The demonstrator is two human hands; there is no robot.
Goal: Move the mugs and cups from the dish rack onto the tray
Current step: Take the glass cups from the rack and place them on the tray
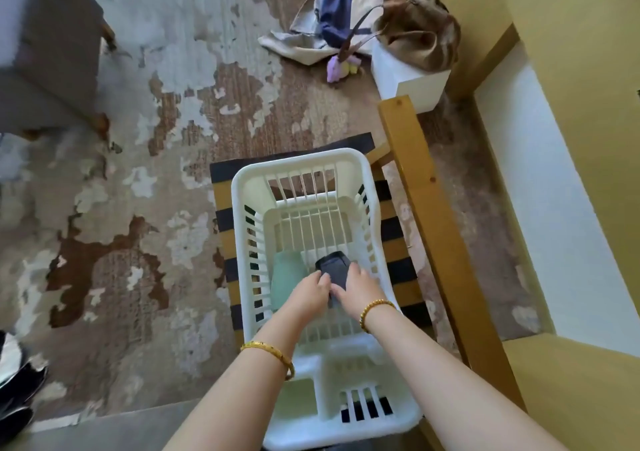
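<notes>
Your dish rack (242, 187) looks like white moulded plastic, smooth with a slight sheen on its rim and slats. The dark mug (334, 270) your 2 hands touch has a smooth, matt-looking grey surface; the pale green cup (285, 277) beside it looks soft-toned and matt, too blurred to name the material. Under the rack, the striped seat (393, 228) reads as woven cloth, and the frame (426, 215) beside it is varnished wood. The rug (138, 173) looks worn and rough. The brown bag (422, 31) looks like soft leather; the tote (332, 14) is cloth.
</notes>
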